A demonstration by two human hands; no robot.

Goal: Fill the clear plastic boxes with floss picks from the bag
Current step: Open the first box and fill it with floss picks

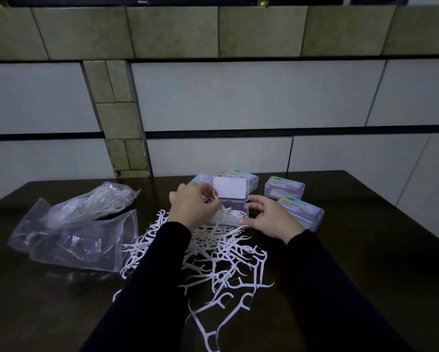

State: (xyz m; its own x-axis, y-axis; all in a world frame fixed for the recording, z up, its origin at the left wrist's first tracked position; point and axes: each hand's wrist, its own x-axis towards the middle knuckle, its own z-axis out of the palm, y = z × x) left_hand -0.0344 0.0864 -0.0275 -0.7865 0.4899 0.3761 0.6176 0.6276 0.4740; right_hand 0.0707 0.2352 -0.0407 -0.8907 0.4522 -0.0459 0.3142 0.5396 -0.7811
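From the head view, the open clear box (232,212) sits at the middle of the dark tabletop (366,262), its hinged lid (230,187) standing up behind it with a white label showing through, and a few white floss picks already lying inside its shallow tray. The left hand (191,207) hovers over the box's left end, its fingers (214,205) curled and pinching a single floss pick (216,194) above the tray. The right hand (270,217) rests at the box's right end, its thumb and fingers bent round the corner and touching the tray's edge. Just in front of the box, a tangled heap of loose floss picks (221,260) spreads toward the camera, partly hidden under both black sleeves. To the left lies a crumpled clear bag (73,240) with its mouth facing the heap, and behind it a second clear bag (104,199) holding more picks. Closed boxes with coloured labels stand behind and to the right: one (284,187) near the far edge, another (302,212) just beside the right hand, and more partly hidden behind the raised lid.
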